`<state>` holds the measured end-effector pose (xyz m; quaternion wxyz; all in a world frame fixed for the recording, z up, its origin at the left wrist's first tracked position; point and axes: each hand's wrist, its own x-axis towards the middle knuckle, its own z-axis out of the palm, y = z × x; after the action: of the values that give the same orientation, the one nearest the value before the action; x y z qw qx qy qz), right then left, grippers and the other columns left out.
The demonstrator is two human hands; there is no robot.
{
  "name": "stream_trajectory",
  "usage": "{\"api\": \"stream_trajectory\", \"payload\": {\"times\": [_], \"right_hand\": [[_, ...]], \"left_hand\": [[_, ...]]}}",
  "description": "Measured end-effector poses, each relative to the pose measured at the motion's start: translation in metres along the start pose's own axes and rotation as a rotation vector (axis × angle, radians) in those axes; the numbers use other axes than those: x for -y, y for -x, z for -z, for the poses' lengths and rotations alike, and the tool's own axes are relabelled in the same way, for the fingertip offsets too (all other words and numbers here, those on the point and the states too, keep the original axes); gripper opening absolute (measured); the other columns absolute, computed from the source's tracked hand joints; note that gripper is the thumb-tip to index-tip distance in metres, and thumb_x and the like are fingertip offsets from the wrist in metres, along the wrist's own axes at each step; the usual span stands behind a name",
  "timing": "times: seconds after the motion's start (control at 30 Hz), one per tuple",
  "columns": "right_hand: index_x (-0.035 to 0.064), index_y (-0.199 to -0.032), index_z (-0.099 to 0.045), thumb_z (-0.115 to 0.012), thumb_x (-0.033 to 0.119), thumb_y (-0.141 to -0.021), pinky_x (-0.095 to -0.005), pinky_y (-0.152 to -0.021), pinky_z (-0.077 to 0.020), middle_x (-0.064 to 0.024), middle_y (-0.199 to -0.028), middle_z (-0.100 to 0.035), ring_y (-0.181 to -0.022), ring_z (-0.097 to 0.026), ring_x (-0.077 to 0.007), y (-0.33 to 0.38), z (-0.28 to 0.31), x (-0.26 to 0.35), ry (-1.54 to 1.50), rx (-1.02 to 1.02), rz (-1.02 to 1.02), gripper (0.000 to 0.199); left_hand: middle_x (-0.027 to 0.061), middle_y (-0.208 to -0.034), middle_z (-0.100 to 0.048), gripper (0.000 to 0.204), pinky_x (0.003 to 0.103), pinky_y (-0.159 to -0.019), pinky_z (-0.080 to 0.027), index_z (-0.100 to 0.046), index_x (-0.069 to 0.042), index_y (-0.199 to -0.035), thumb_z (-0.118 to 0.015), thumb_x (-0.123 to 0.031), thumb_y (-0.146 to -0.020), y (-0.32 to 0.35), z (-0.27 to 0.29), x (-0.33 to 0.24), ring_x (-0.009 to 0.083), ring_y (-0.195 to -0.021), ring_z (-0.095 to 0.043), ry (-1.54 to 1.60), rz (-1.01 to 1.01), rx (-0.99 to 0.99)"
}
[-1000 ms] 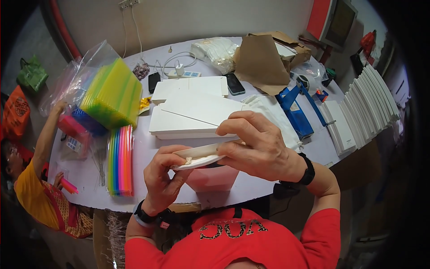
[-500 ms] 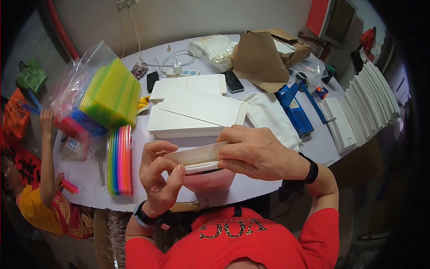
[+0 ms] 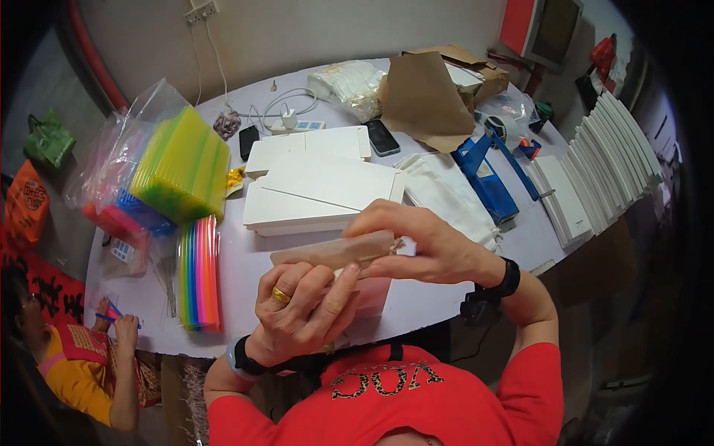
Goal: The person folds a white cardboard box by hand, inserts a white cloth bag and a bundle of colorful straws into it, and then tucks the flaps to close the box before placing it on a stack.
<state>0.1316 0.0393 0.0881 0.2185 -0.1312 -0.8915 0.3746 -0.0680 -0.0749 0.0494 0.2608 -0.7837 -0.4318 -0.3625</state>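
A slim white box (image 3: 379, 293), tinted pink on its near side, stands upright before my chest with its top flap (image 3: 335, 251) raised. Around its upper near edge my left hand (image 3: 309, 301), a gold ring on one finger, is closed, fingertips at the opening. At the box's right end my right hand (image 3: 413, 241) grips the top, fingers behind the flap and thumb in front. A small brownish cord-like bit (image 3: 396, 244) shows between that thumb and fingers. What lies inside the box is mostly hidden by my hands.
Beyond my hands lie white boxes (image 3: 320, 189), white cloth pouches (image 3: 446, 193) and a blue tool (image 3: 487, 178). Right are stacked white boxes (image 3: 606, 167); left, coloured plastic strips (image 3: 199, 275) and a yellow-green bundle (image 3: 182, 163). A co-worker (image 3: 89, 357) sits at left holding a blue strip.
My left hand has shifted right and turned, fingers now over the box's near edge. My right fingers have moved over the flap, and the cord-like bit shows. The co-worker's raised arm has come down.
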Motion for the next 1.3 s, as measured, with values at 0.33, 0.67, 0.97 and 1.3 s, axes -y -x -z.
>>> {"api": "stream_trajectory", "payload": {"times": [0.33, 0.67, 0.97, 1.3], "right_hand": [[-0.0001, -0.128, -0.048, -0.05, 0.018, -0.095, -0.0306, -0.098, -0.04, -0.0081, -0.119, -0.057, -0.112, -0.052, -0.0133, 0.035, -0.048, -0.037, -1.085, -0.267, -0.302, 0.038], [0.0013, -0.121, -0.052, -0.05, 0.01, -0.092, -0.0265, -0.094, -0.0397, -0.0057, -0.114, -0.057, -0.106, -0.051, -0.0098, 0.008, -0.044, -0.015, -0.938, -0.201, -0.242, 0.03], [-0.0019, -0.119, -0.059, -0.051, 0.007, -0.093, -0.0246, -0.091, -0.0414, -0.0056, -0.108, -0.062, -0.099, -0.054, -0.0099, 0.006, -0.049, -0.007, -0.89, -0.31, -0.358, 0.029], [-0.0033, -0.114, -0.062, -0.052, 0.006, -0.092, -0.0269, -0.092, -0.0432, -0.0089, -0.111, -0.064, -0.102, -0.057, -0.0126, 0.009, -0.054, -0.007, -0.827, -0.317, -0.337, 0.026]], "left_hand": [[0.0, -0.093, -0.05, 0.04, 0.032, -0.079, -0.036, -0.071, -0.019, -0.108, -0.076, -0.022, -0.068, 0.0, -0.012, 0.004, 0.0176, -0.081, -0.051, 0.008, -0.015, 0.0], [-0.0009, -0.09, -0.054, 0.038, 0.035, -0.081, -0.037, -0.07, -0.014, -0.106, -0.075, -0.018, -0.068, 0.004, -0.017, 0.001, 0.0175, -0.078, -0.053, 0.059, 0.032, -0.091], [0.0005, -0.092, -0.062, 0.029, 0.031, -0.083, -0.041, -0.066, -0.013, -0.099, -0.074, -0.009, -0.072, 0.008, -0.006, 0.015, 0.0191, -0.086, -0.058, 0.062, 0.109, -0.175], [0.0053, -0.1, -0.059, 0.03, 0.034, -0.08, -0.045, -0.064, -0.011, -0.099, -0.074, -0.002, -0.072, 0.035, -0.015, 0.018, 0.0244, -0.092, -0.054, 0.158, 0.33, -0.475]]}}
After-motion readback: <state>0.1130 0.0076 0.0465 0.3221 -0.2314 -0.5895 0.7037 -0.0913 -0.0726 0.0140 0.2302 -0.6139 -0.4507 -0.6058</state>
